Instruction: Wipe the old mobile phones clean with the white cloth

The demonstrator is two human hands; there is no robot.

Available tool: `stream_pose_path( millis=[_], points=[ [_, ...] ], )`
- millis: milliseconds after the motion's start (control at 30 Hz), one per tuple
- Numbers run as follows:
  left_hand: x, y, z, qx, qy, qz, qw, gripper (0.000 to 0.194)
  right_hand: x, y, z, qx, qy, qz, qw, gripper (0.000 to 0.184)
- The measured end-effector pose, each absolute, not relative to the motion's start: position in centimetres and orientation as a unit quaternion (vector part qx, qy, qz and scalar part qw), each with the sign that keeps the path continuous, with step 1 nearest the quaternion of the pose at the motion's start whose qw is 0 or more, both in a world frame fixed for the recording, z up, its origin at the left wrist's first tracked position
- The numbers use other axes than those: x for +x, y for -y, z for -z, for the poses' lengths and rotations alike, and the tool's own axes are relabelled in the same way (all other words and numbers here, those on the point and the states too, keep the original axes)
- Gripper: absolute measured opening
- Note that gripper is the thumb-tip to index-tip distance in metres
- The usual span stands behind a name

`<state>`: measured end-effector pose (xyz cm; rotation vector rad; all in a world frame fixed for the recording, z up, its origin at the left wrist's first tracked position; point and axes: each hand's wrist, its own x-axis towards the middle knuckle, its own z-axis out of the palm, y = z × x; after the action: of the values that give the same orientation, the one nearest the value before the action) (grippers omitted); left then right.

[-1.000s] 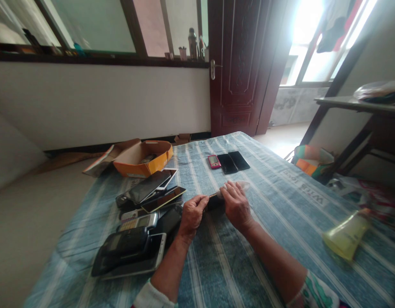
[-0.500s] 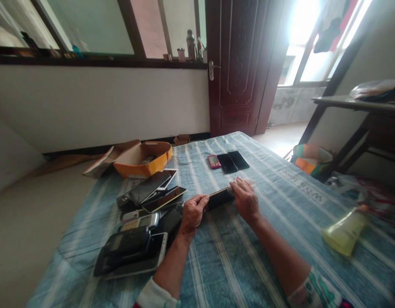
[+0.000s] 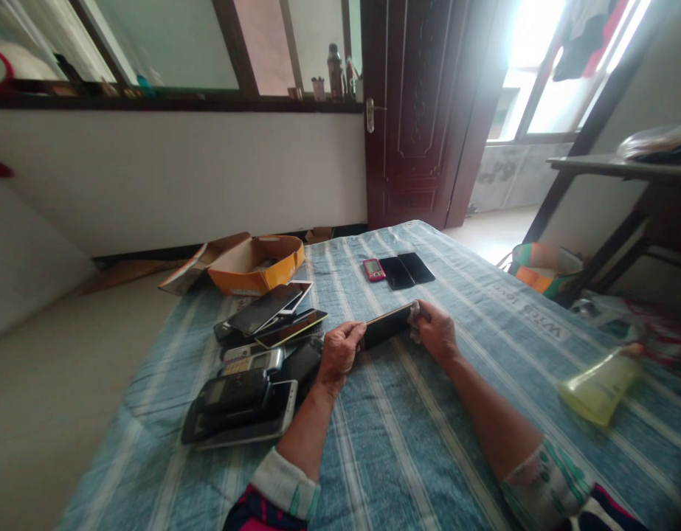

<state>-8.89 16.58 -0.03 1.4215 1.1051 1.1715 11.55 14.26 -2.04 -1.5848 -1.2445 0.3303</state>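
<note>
A dark smartphone (image 3: 389,327) is held tilted above the striped cloth, between both hands. My left hand (image 3: 341,352) grips its left end, thumb along the upper edge. At the other end, my right hand (image 3: 437,332) pinches a crumpled white tissue (image 3: 414,324) against the phone; part of the tissue is hidden by the fingers. Left of my left hand lies a loose pile of phones, among them a silver keypad phone (image 3: 255,361), a black phone (image 3: 234,394) and a white-edged phone (image 3: 285,413). Beyond the held phone, a pink phone (image 3: 374,270) lies beside two black phones (image 3: 407,271).
An open orange cardboard box (image 3: 257,279) stands at the far left of the cloth-covered surface (image 3: 373,457). A yellow translucent spray bottle (image 3: 600,387) lies at the right. A dark table (image 3: 628,169) and bags (image 3: 544,269) are beyond the right edge.
My right hand has shifted from the phone's upper edge round to its right end, with the tissue now bunched there. The held phone's face shows more. The camera view has shifted slightly.
</note>
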Motion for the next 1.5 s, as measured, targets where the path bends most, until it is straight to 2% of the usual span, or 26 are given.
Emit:
stream_pose_path(
  millis=[300, 467, 567, 733, 933, 1000, 1067, 1267, 1500],
  points=[
    [-8.8, -16.7, 0.3, 0.583, -0.459, -0.477, 0.471, 0.027, 12.3, -14.0, 1.3, -0.728, 0.56, -0.035, 0.393, 0.023],
    [-8.9, -16.8, 0.5, 0.587, -0.457, -0.482, 0.463, 0.026, 12.5, -14.0, 1.2, -0.758, 0.578, -0.033, 0.302, 0.022],
    [-8.8, -16.8, 0.5, 0.59, -0.454, -0.484, 0.461, 0.025, 12.4, -13.9, 1.3, -0.759, 0.588, -0.01, 0.279, 0.019],
    [-8.8, -16.7, 0.4, 0.588, -0.454, -0.476, 0.471, 0.028, 12.5, -14.0, 1.4, -0.755, 0.578, -0.006, 0.311, 0.019],
    [-8.8, -16.7, 0.5, 0.597, -0.461, -0.478, 0.45, 0.028, 13.0, -14.3, 1.4, -0.709, 0.491, -0.032, 0.505, 0.026],
    [-8.8, -16.7, 0.5, 0.597, -0.457, -0.48, 0.452, 0.027, 12.9, -14.4, 1.5, -0.681, 0.492, -0.041, 0.541, 0.029],
    [-8.8, -16.7, 0.4, 0.597, -0.453, -0.482, 0.454, 0.026, 12.7, -14.6, 1.6, -0.669, 0.516, -0.058, 0.532, 0.029],
    [-8.7, -16.6, 0.2, 0.592, -0.454, -0.489, 0.453, 0.023, 12.6, -14.9, 2.1, -0.704, 0.567, -0.04, 0.427, 0.025],
    [-8.7, -16.5, 0.0, 0.586, -0.451, -0.487, 0.465, 0.024, 12.6, -15.0, 1.7, -0.705, 0.551, -0.06, 0.441, 0.029]
  ],
)
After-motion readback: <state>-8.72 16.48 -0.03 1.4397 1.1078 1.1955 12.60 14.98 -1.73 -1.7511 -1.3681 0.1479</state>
